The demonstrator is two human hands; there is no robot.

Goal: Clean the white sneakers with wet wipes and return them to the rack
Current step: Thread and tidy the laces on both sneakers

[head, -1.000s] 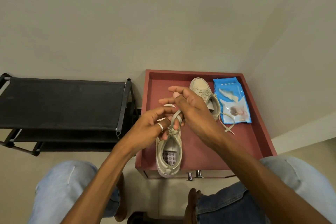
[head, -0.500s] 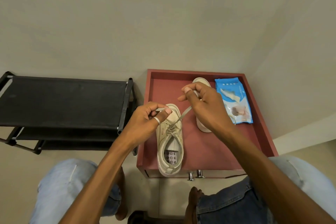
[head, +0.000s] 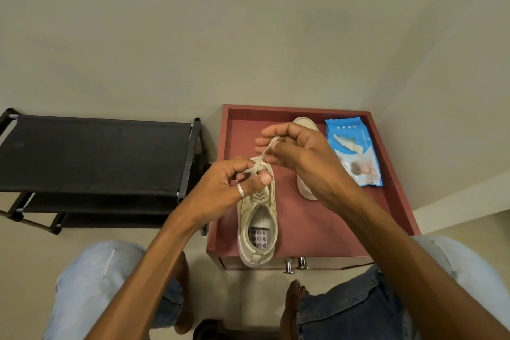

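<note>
Head camera, looking down at two bare hands over a low red table.

The left hand, with a ring on one finger, has its fingers curled and pinches a pale lace just above the laced front of a white sneaker. This sneaker lies directly under and below that hand, heel toward the person and hanging slightly over the table's near edge.

The right hand, above and to the right of the left, pinches the other end of the same lace between thumb and fingertips, and the lace runs slanting between the two hands.

A second white sneaker lies beneath the right hand, mostly hidden by it. Just right of that hand rests a blue pack of wet wipes. Left of the left hand, off the table, stands a black shoe rack.
</note>
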